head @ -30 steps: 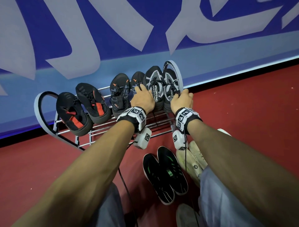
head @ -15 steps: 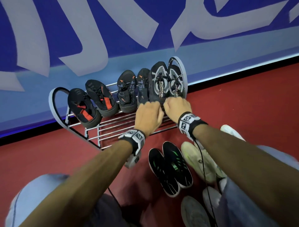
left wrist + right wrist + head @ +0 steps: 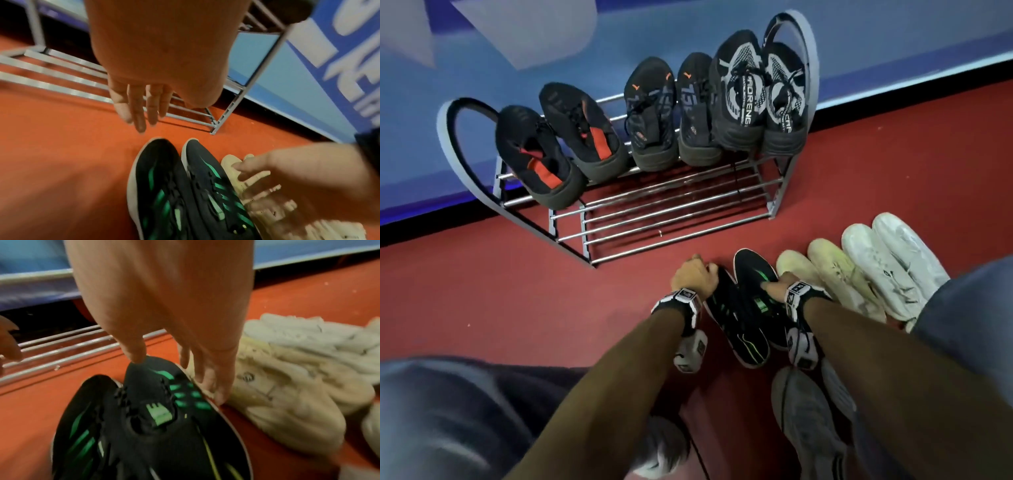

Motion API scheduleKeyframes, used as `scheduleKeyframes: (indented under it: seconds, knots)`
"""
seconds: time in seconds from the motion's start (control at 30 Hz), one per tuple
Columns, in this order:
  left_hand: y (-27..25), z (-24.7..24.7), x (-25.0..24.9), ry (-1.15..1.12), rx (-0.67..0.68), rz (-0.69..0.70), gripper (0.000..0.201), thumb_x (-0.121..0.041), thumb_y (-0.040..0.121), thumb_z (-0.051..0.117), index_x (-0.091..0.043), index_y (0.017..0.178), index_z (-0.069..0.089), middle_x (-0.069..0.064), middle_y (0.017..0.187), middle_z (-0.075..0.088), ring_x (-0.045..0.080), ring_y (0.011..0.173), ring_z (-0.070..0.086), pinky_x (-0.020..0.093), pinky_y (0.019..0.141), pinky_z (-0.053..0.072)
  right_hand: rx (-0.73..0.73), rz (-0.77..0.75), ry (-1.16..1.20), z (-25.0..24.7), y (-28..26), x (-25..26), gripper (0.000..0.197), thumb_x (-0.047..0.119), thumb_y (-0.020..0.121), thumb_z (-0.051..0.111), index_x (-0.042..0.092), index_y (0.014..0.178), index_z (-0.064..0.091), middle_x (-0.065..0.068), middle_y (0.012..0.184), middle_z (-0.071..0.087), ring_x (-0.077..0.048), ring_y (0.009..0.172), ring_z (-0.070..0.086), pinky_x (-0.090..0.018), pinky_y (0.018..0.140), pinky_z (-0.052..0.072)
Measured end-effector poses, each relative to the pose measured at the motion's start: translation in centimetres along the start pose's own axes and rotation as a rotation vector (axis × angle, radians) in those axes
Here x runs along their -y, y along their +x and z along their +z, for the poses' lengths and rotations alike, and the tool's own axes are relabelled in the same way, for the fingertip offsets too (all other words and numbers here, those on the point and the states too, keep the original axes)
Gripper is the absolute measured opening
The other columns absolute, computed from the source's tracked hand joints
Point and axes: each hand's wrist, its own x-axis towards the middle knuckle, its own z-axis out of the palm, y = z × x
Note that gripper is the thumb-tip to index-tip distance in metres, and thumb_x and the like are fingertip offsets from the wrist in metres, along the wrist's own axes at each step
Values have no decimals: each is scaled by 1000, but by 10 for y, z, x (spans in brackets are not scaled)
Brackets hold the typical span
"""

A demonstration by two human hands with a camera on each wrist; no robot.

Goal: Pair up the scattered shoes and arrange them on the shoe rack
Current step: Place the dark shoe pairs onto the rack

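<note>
A pair of black shoes with green stripes lies on the red floor in front of the shoe rack (image 3: 671,212). My left hand (image 3: 693,275) hovers at the toe of the left black-green shoe (image 3: 736,329), fingers (image 3: 139,110) straight and holding nothing. My right hand (image 3: 779,287) is spread over the right black-green shoe (image 3: 164,402). Its thumb touches the toe and its fingers (image 3: 211,386) reach down the shoe's right side, next to a cream shoe (image 3: 287,394). Neither shoe is lifted.
Three dark pairs stand on the rack's top shelf: black-orange (image 3: 558,147), black with orange marks (image 3: 671,113), black-white (image 3: 760,99). The lower bars are bare. A cream pair (image 3: 825,270), a white pair (image 3: 887,260) and grey shoes (image 3: 808,421) lie on the floor.
Both hands have left the black-white pair on the top shelf and dropped to the black-green pair on the floor. The head view has tilted down.
</note>
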Motion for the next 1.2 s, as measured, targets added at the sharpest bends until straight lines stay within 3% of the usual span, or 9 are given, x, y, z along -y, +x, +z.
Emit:
scheduleKeyframes:
  seconds: [0.2,0.4,0.53,0.63,0.73,0.8,0.97,1.1,1.2]
  knots:
    - [12,108,12,-339,258,-334,75,-56,96,50,4,141,49,22,141,55,39,128,56,40,106,46,30,90,105,43,18,-17,72,43,85,72,2,140,49,-19,139,53,-33,128,52,-35,102,42]
    - [-1,153,23,-586,430,-387,70,-64,79,71,-10,123,71,10,120,72,28,108,69,33,92,56,-24,102,165,47,30,-31,59,36,84,74,4,130,58,-16,130,60,-33,120,58,-34,96,47]
    - [-4,147,30,-524,485,-249,49,-40,77,84,-8,113,74,7,110,73,23,97,68,27,80,55,-11,68,239,45,29,-32,58,40,92,67,4,136,56,-15,137,58,-33,125,56,-35,100,45]
    - [-10,139,34,-561,491,-180,39,-17,87,78,-6,124,68,11,118,70,23,109,66,25,84,51,-14,7,325,41,17,-33,68,37,93,68,2,146,44,-13,148,48,-32,134,48,-35,110,39]
    - [-15,135,42,-630,485,-155,27,2,80,77,-3,107,73,15,110,71,25,98,65,45,98,56,-3,-51,356,32,1,-31,67,35,92,69,2,144,46,-11,147,50,-29,135,49,-32,110,37]
    - [-13,136,57,-719,421,-174,16,10,77,70,-2,89,68,15,97,70,29,88,66,58,89,57,15,-91,344,22,-17,-23,66,38,91,70,5,144,48,-8,144,53,-27,134,49,-30,108,38]
    - [-58,35,58,-799,221,-113,44,14,71,79,-2,110,68,9,108,73,27,99,70,42,87,61,43,-286,469,7,-68,9,24,39,82,78,22,99,77,3,99,77,-13,89,72,-27,86,55]
    - [-98,-52,68,-809,79,-109,55,15,72,79,-11,113,54,7,96,67,29,89,65,40,87,55,46,-458,593,-6,-123,48,10,24,81,81,20,89,77,0,92,78,-19,92,74,-38,91,58]
    - [-134,-122,75,-826,2,-40,56,17,70,80,-4,116,56,11,100,67,28,96,63,40,88,53,36,-566,604,-20,-167,79,25,32,77,83,14,94,77,1,92,78,-18,92,74,-42,92,57]
